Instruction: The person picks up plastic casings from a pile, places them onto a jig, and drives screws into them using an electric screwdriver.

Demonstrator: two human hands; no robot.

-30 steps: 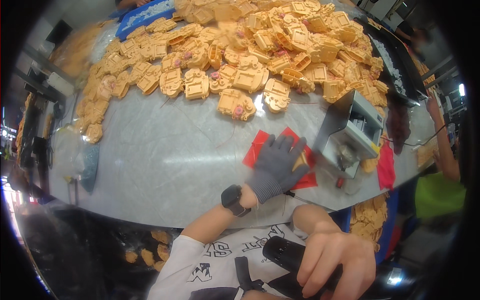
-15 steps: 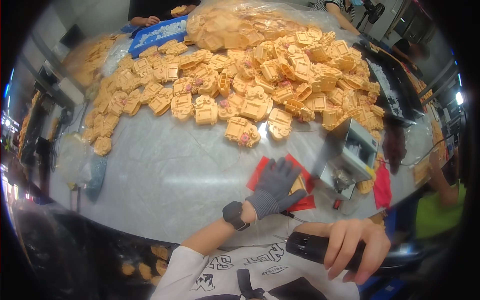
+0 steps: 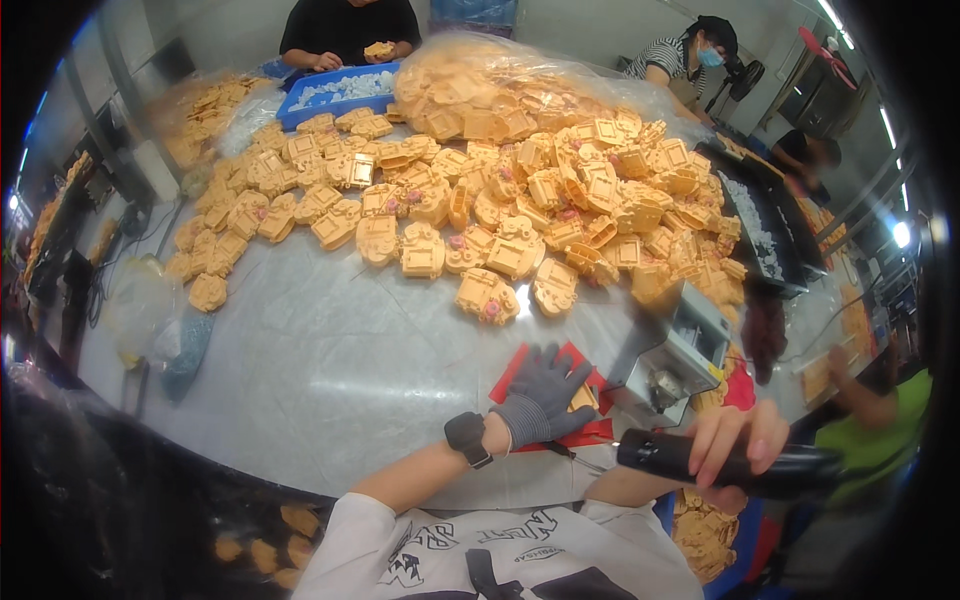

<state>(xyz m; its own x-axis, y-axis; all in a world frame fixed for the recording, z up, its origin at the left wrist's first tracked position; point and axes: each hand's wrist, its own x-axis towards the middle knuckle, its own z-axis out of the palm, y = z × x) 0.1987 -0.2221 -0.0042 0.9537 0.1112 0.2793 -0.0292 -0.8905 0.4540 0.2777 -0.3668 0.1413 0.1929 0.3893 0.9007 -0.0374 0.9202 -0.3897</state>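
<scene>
My left hand (image 3: 543, 392), in a grey knit glove with a black watch on the wrist, lies with fingers spread over red sheet-like pieces (image 3: 508, 372) on the table. Beside its thumb shows part of a yellow-orange plastic housing (image 3: 583, 398); the rest is hidden under the glove. My bare right hand (image 3: 735, 445) is wrapped round a black electric screwdriver (image 3: 655, 455), held level above the table's front edge. The tip points left toward the red pieces, apart from them. A thin dark tool (image 3: 562, 451) lies on the table between my hands.
A grey metal box device (image 3: 668, 360) stands just right of the red pieces. Beyond spreads a large heap of yellow-orange housings (image 3: 520, 245). A blue tray (image 3: 345, 92) of pale pieces and a person (image 3: 345, 35) are at the far side. Another tray (image 3: 755, 225) stands right.
The view has tilted up, showing more of the people opposite. My right hand has brought the screwdriver farther from my body, nearer the red pieces. My left hand stays in place on them.
</scene>
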